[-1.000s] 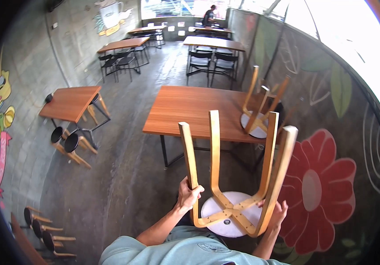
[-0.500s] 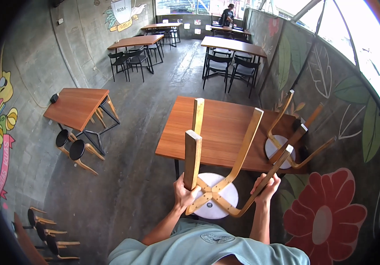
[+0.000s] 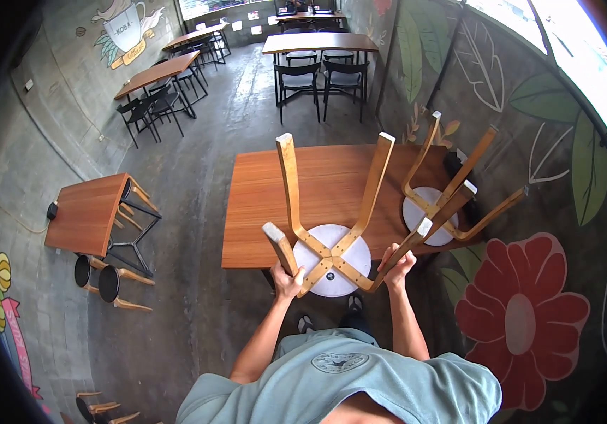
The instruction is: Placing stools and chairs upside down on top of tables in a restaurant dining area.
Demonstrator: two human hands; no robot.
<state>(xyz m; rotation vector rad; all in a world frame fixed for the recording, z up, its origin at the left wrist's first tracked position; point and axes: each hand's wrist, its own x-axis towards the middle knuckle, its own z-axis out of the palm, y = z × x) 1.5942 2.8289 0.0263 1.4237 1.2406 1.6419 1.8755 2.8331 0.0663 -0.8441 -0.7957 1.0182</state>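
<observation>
A wooden stool (image 3: 312,245) is upside down between my hands, its pale round seat underside facing up and its four bent legs pointing upward. My left hand (image 3: 288,283) is closed around the near left leg, low down by the seat. My right hand (image 3: 397,267) grips the near right leg. The seat overlaps the near edge of a brown wooden table (image 3: 257,205) in this view; whether it touches the tabletop I cannot tell. Another upturned stool (image 3: 416,212) rests on the table's right end, beside the wall, with its legs up.
A smaller brown table (image 3: 88,212) stands at the left wall with black-topped stools (image 3: 109,284) by it. Farther off are a light-topped table (image 3: 317,44) with black chairs (image 3: 298,76) and more tables. A painted wall (image 3: 519,325) borders the right side. Other stools (image 3: 90,408) sit at lower left.
The held stool has moved forward from in front of my body to over the table's near edge, and its legs have tipped away from me. Both hands keep their grip.
</observation>
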